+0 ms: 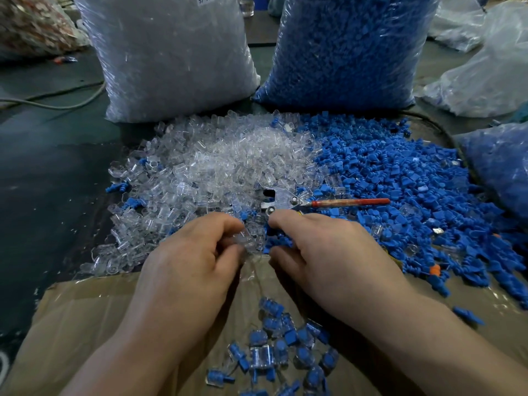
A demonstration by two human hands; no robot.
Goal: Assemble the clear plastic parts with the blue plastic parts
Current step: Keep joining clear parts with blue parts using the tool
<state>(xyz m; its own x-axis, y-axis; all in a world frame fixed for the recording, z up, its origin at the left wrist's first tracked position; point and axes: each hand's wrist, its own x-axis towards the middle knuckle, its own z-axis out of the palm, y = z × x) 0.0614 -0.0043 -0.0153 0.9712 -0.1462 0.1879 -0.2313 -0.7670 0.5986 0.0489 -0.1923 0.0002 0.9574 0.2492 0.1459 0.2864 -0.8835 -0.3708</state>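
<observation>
Head view: the left hand (188,252) pinches a clear part (249,238) at the near edge of the clear pile (228,161), and the right hand (323,252), fingers curled, seems to pinch a blue part (275,244) just beside it. Met crooked, the blue part could jam or slip down into the clear pile.

A clear-filled bag (171,52) and a blue-filled bag (348,47) wall off the back. Heaped clear parts (228,155) and blue parts (400,172) cover the middle, with a red-handled tool (285,200) lying on them. Bare desk (51,181) gives passage on the left.
</observation>
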